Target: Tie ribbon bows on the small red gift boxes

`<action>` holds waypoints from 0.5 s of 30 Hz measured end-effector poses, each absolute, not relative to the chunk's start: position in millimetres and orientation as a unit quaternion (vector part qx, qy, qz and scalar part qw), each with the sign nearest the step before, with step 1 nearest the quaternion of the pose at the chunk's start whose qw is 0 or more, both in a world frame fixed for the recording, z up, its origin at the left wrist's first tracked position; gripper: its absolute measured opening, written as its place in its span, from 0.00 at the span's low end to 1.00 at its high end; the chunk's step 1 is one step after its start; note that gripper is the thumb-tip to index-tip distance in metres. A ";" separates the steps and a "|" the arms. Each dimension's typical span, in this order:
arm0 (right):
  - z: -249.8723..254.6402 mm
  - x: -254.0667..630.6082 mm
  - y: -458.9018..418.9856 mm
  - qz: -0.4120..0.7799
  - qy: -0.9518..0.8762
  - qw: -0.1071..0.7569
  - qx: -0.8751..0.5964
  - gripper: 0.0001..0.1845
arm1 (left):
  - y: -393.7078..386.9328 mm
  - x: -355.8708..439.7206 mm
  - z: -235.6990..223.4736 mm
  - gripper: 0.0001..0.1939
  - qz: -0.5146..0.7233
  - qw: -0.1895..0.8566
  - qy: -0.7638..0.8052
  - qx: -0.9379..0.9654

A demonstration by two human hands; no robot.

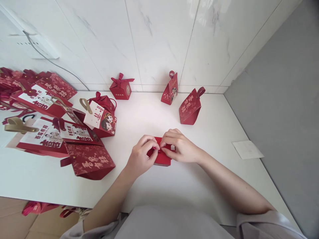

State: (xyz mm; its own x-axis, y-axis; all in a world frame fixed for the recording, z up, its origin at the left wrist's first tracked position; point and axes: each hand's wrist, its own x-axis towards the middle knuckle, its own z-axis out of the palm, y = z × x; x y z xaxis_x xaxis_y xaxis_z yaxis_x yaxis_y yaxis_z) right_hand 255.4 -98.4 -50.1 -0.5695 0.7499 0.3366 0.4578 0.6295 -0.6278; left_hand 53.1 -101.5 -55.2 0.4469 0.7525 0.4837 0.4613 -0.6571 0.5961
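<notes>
A small red gift box [163, 160] sits on the white tabletop in front of me, partly covered by my hands. My left hand [144, 154] is at its left side, thumb and forefinger pinched on a dark red ribbon [159, 150] at the top of the box. From the right, my right hand [179, 146] pinches at the same ribbon with its fingertips close to the left ones. Most of the ribbon is hidden by the fingers, so its knot or loops cannot be made out.
Behind my hands stand a bow-tied box [120, 91] and two triangular boxes with strap handles [169, 91] [190, 109]. Many red and white gift boxes [89, 162] crowd the left. A white paper [247, 150] lies at the right edge; a cardboard carton [15, 215] is below left.
</notes>
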 end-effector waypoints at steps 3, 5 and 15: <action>-49.6 256.0 -98.0 0.255 -0.832 0.310 -0.384 0.08 | -101.0 50.7 -56.6 0.07 0.379 0.187 0.371 0.827; -50.4 255.4 -97.3 0.269 -0.820 0.318 -0.393 0.09 | -100.5 49.2 -58.1 0.06 0.381 0.188 0.368 0.827; -55.8 253.9 -94.7 0.344 -0.785 0.339 -0.389 0.04 | -102.5 50.1 -56.3 0.05 0.377 0.178 0.392 0.820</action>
State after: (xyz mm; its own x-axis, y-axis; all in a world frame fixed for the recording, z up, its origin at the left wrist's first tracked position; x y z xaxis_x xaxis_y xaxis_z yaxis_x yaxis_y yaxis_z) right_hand 253.9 -94.7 -55.8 -0.4681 0.8432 0.2643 0.3765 0.4609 -0.8036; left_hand 50.1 -102.5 -56.3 0.4089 0.7765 0.4794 0.5088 -0.6301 0.5866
